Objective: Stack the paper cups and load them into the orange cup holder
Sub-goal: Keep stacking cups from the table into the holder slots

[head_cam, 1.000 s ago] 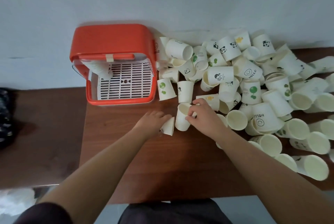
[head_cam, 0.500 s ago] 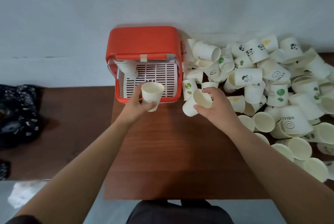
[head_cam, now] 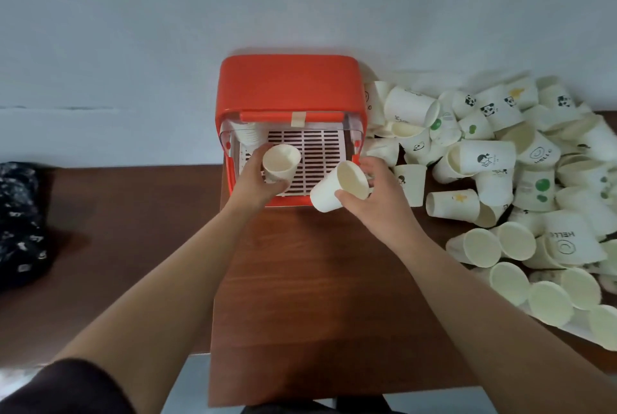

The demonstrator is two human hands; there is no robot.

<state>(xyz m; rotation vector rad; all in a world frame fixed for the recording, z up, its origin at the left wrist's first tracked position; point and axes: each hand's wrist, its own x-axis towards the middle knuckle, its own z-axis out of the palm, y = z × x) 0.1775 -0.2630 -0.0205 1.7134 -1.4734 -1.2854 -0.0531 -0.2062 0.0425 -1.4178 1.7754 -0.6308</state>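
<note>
While both our arms reach over the dark brown wooden table (head_cam: pixel 320 280), each hand grips one plain white paper cup. Our left hand (head_cam: pixel 255 180) wraps around the left cup (head_cam: pixel 281 162), fingers curled behind its wall and thumb on the near side, so its open mouth faces up toward us. That cup hangs over the white slatted tray (head_cam: pixel 317 149) inside the orange plastic cup holder (head_cam: pixel 290 86), which stands at the table's far edge against the pale wall (head_cam: pixel 200 6). A short white stack of nested cups (head_cam: pixel 247 136) sits in the holder's far left corner, just beyond our left fingertips.

Our right hand (head_cam: pixel 377 193) clasps the right cup (head_cam: pixel 340 190) near its rim, thumb below, fingers behind; it lies tilted, its base pointing left over the holder's front right corner. The two held cups are near but apart.

A loose heap of printed white paper cups (head_cam: pixel 521 186) covers the table's right side.
</note>
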